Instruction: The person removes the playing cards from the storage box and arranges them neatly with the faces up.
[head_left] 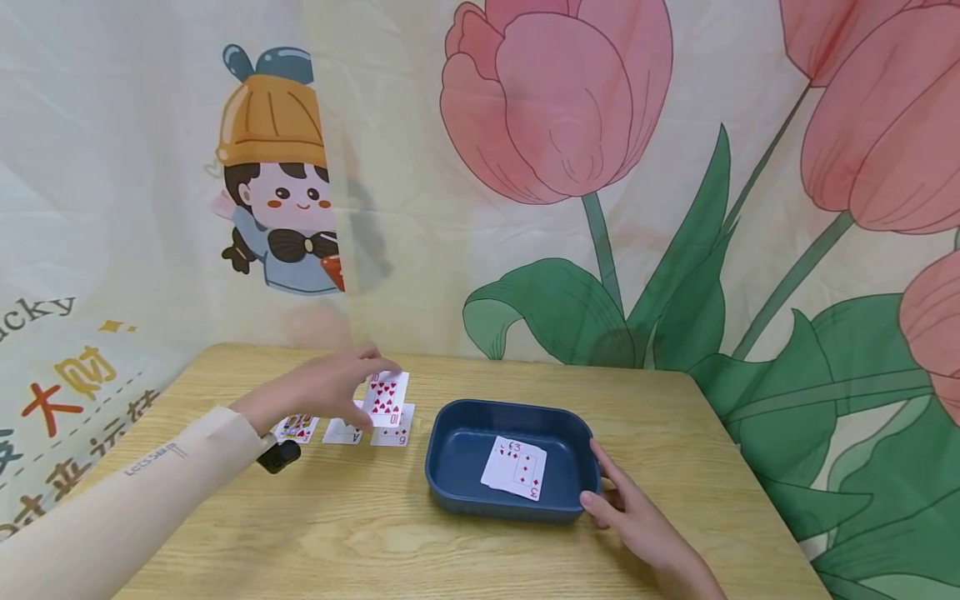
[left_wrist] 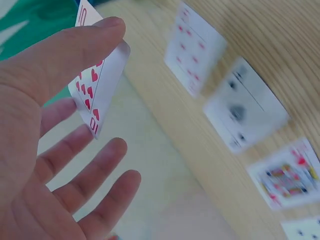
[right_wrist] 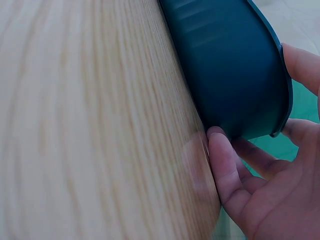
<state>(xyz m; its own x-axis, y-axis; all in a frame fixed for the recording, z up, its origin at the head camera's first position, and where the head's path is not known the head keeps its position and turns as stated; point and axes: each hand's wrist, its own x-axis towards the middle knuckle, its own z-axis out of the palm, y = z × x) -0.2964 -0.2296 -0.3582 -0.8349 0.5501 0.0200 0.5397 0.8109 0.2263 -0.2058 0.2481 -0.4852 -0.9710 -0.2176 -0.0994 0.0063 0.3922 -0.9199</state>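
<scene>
Left hand (head_left: 318, 387) pinches the ten of hearts (head_left: 386, 397) by one edge, lifted above the row of cards (head_left: 343, 431) on the worktop (head_left: 360, 533). Right hand (head_left: 637, 517), fingers spread, touches the blue tray (head_left: 450, 479) corner; cards lie inside. Card likely light, thin, bendy, slick; best held by the edges.
</scene>
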